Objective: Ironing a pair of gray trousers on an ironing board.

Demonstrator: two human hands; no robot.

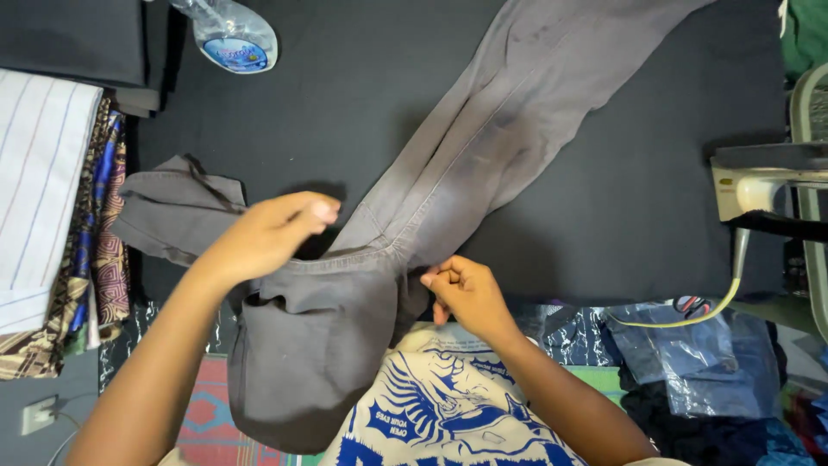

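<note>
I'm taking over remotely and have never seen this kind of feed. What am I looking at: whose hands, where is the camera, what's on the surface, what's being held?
There is no machine: a person works with bare hands, filmed by one camera on their head, looking down. The left hand and right hand both grip the waist end of grey trousers, spread over a dark cloth-covered surface. A spray bottle lies at the top, folded fabrics on the left, an iron on the right.
</note>
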